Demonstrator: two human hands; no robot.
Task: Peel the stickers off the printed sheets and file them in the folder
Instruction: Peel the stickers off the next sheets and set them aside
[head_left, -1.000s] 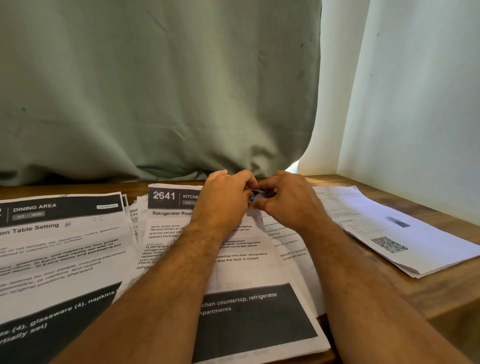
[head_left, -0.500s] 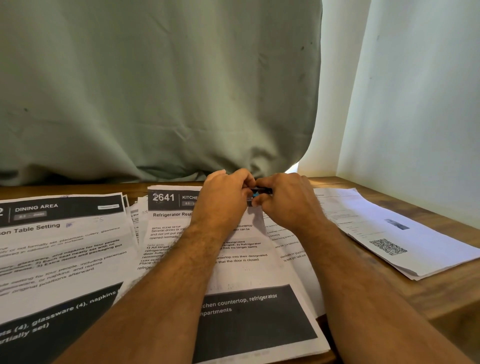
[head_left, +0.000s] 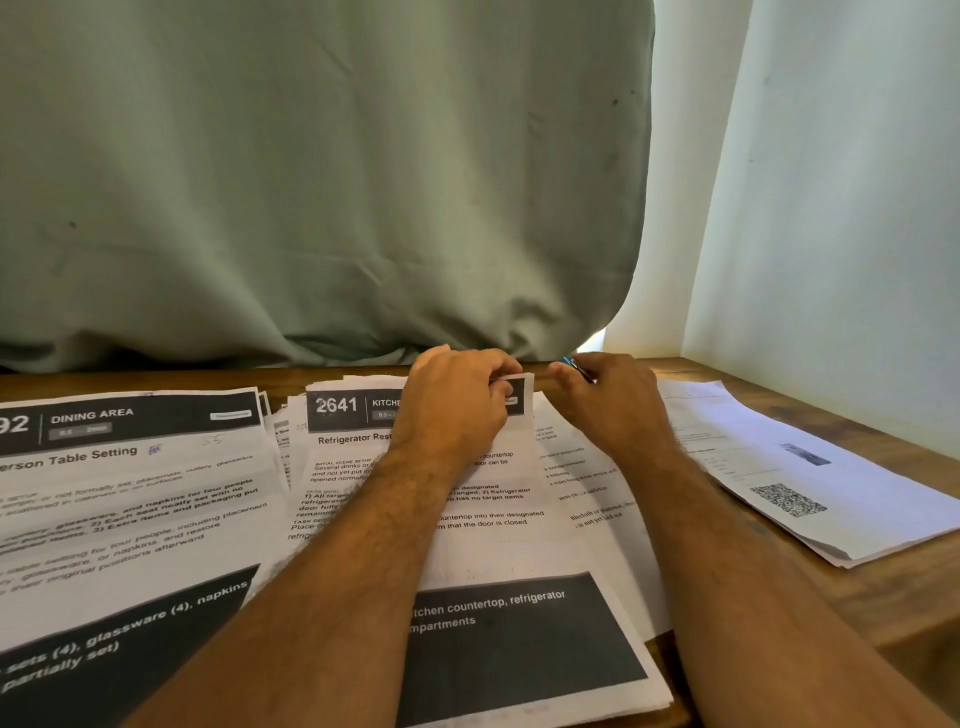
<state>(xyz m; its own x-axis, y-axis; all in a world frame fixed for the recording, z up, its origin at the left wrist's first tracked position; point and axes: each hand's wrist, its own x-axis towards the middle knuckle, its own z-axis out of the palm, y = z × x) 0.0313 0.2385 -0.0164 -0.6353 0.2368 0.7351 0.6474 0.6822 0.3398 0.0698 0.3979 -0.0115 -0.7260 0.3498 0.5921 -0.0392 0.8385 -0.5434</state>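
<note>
White printed "2641" sheet (head_left: 467, 551), long axis running away from the viewer, heading farthest: at its far right corner the left hand (head_left: 457, 410) pinches the lifted paper, risking a tear, while beside it the right hand (head_left: 610, 402) pinches a small blue sticker (head_left: 568, 360).

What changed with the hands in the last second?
The hands came apart: the right hand drew off to the right, pinching a small blue item. The left hand kept hold of the top corner of the 2641 sheet. The other papers stayed put.
</note>
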